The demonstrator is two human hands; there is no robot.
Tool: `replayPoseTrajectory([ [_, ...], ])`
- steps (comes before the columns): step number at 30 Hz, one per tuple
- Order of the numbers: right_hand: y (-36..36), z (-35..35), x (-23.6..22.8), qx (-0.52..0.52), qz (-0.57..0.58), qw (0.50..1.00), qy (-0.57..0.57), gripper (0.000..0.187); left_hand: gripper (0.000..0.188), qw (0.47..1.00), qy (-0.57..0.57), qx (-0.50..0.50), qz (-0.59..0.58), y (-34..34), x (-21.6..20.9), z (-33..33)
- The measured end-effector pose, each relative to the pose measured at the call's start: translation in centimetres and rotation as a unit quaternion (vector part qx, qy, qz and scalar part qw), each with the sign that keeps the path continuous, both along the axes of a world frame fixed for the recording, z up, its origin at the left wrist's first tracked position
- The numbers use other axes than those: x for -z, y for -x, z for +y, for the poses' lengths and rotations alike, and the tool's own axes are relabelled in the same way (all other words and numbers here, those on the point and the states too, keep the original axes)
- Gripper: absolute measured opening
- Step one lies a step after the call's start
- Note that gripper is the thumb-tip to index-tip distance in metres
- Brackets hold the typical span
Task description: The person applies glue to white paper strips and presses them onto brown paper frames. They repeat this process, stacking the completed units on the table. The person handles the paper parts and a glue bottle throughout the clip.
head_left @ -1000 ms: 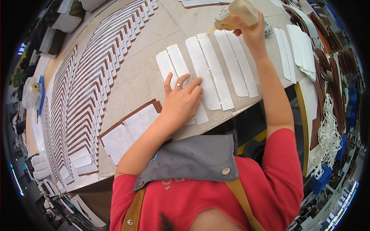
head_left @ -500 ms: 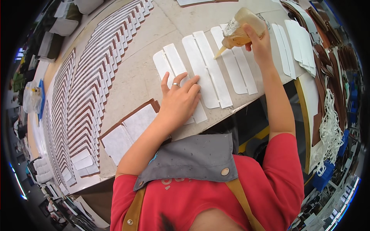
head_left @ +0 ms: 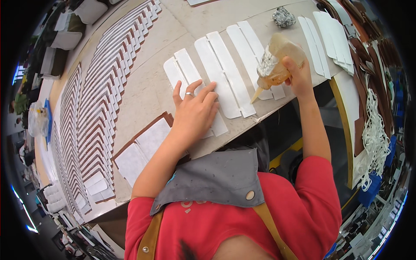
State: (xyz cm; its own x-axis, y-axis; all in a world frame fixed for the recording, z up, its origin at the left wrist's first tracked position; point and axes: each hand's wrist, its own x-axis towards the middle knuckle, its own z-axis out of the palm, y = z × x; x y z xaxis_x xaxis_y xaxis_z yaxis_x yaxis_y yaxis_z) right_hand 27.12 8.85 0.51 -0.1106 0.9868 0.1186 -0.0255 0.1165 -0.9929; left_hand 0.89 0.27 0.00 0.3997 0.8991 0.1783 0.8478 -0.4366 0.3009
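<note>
In the head view: clasping the squeeze bottle (head_left: 277, 60) with the right grip (head_left: 298, 76), tip-down at the near end of the middle white panel (head_left: 232, 78); resting the left grip (head_left: 193, 112), spread, on the left panel (head_left: 185, 65). Probably nearly done there; impossible to judge the right panel (head_left: 241, 45).

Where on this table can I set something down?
Widest: the table between the overlapping rows and the leftmost white panel. Another patch lies beyond the panels, left of the foil ball. It's crowded around your left hand, the bottle, and the right-end stack.
</note>
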Motion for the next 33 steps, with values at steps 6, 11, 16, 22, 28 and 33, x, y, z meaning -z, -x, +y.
replayPoseTrajectory([
  [6, -1.3, -1.0, 1.1, 0.011, 0.115, 0.991, 0.069, 0.049, 0.016, 1.000, -0.003, 0.000, 0.013, -0.3, -0.1, 0.0],
  [11, -2.3, 3.8, 0.3, 0.042, 0.217, 0.975, 0.028, 0.057, 0.013, 0.998, -0.018, 0.011, 0.053, -0.3, -0.7, 1.0],
  [16, -1.6, 9.4, -0.8, 0.069, 0.057, 0.994, -0.066, 0.049, 0.011, 0.995, 0.034, 0.021, 0.092, -1.1, -2.0, 2.9],
  [22, -0.3, 14.0, -0.9, 0.019, -0.026, 0.996, -0.085, 0.052, 0.017, 0.997, 0.015, 0.049, 0.052, -3.9, -2.3, 4.6],
  [28, 1.0, 14.9, 0.0, 0.085, -0.015, 0.992, -0.095, 0.057, 0.026, 0.996, 0.009, 0.076, 0.050, -5.9, -0.4, 5.6],
  [33, 0.5, 14.1, 0.1, 0.073, -0.001, 0.993, -0.092, 0.055, 0.024, 0.996, 0.019, 0.072, 0.058, -6.2, -0.3, 5.7],
])
